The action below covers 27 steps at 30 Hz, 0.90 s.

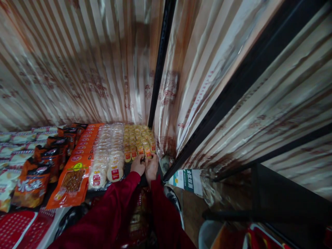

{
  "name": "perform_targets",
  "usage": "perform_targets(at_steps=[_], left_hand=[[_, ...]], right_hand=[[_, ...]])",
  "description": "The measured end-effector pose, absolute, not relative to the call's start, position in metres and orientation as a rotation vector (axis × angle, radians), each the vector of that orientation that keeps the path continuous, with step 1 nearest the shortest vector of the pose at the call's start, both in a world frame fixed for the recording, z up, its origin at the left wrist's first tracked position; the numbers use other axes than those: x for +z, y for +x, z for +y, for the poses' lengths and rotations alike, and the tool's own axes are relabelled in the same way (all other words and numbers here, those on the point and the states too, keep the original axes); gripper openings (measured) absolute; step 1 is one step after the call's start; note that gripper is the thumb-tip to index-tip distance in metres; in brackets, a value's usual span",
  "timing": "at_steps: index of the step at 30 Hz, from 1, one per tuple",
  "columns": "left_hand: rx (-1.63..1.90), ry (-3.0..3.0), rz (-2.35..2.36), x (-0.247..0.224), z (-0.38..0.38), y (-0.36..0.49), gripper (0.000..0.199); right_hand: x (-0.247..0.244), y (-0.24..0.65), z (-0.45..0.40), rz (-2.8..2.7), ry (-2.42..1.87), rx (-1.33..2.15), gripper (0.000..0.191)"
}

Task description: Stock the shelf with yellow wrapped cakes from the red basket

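Rows of small yellow packets [137,136] with red labels lie on a dark shelf at the centre, beside a black post. At their front edge, my left hand [138,164] has its fingers bent together near a packet. Close beside it, my right hand [151,167] has its fingertips at the front of a yellow packet [147,150]. Both hands appear closed, but whether a packet is gripped is too small to make out. Left of them are stacks of round white cakes [115,167] in clear wrap.
Orange flat packs [71,180], orange-black bags [32,183] and white packets [22,138] fill the shelf to the left. Black posts [162,62] stand before pleated curtains. A white bucket [207,233] and a printed carton [190,180] are at the lower right.
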<state>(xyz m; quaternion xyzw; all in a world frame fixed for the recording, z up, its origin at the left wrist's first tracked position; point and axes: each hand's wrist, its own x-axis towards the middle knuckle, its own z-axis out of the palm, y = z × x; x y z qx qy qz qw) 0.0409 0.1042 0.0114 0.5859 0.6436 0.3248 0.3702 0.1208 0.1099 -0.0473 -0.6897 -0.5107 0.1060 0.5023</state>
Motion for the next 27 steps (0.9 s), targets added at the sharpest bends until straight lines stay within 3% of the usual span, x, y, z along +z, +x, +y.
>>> perform_targets(at_steps=[27], left_hand=[[0.812,1.442,1.705,0.009,0.1,0.041,0.037]], right_hand=[[-0.042,0.12,0.098,-1.36,-1.66,0.257,0.044]])
